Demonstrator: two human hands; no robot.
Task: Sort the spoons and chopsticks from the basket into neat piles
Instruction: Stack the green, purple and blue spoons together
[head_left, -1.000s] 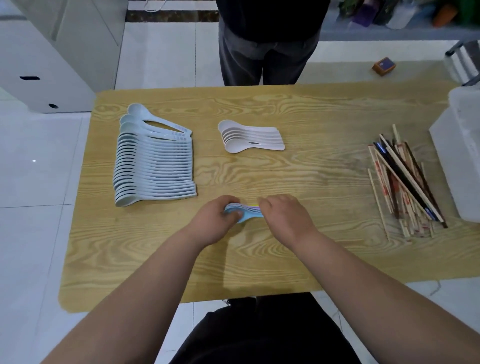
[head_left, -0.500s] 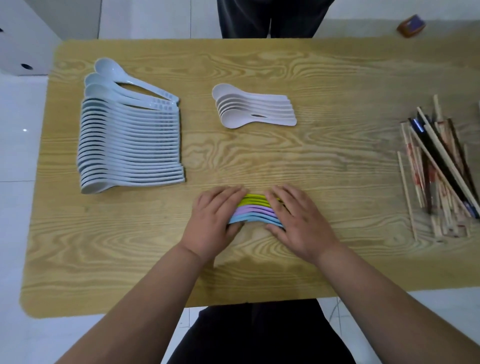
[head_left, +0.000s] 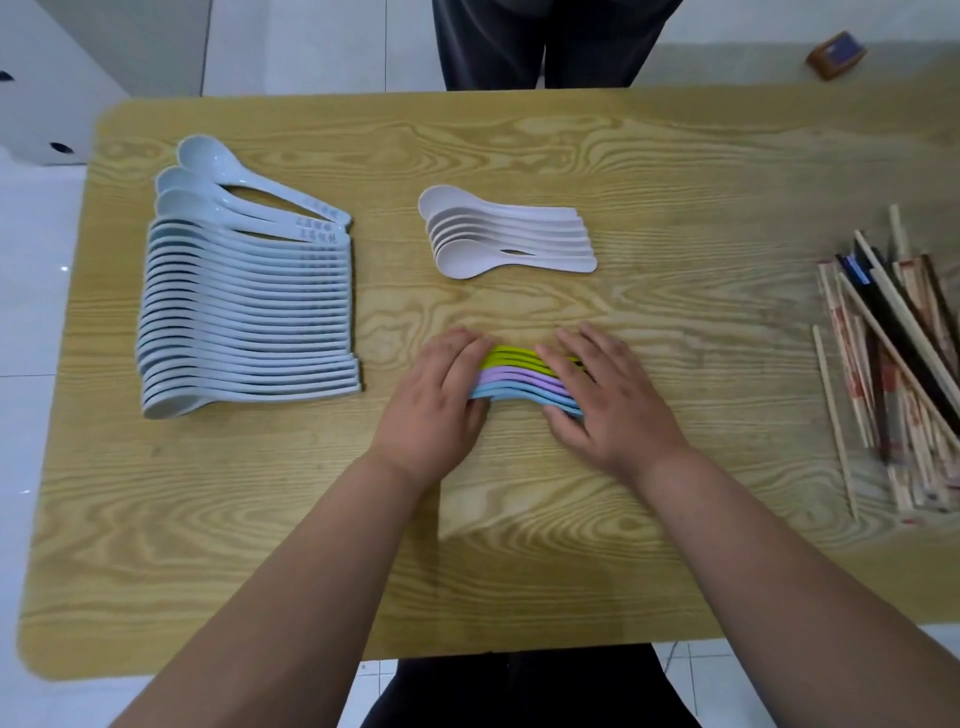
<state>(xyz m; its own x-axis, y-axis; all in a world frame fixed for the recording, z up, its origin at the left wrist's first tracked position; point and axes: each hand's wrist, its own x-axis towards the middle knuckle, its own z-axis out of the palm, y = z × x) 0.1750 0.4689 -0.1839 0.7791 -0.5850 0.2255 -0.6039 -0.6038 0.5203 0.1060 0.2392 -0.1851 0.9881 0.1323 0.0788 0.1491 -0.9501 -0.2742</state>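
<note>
On the table (head_left: 701, 171) front-centre, our left hand (head_left: 436, 400) & right hand (head_left: 608, 400) press flat-fingered on the coloured spoons (head_left: 519, 376), not curled round them; we'd nudge both ends inward evenly, handles parallel, w/o fanning

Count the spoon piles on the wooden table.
3: pale blue spoon row at left; beige spoon pile at centre; green, purple and blue spoon pile under the left hand and right hand, partly covered.
</note>
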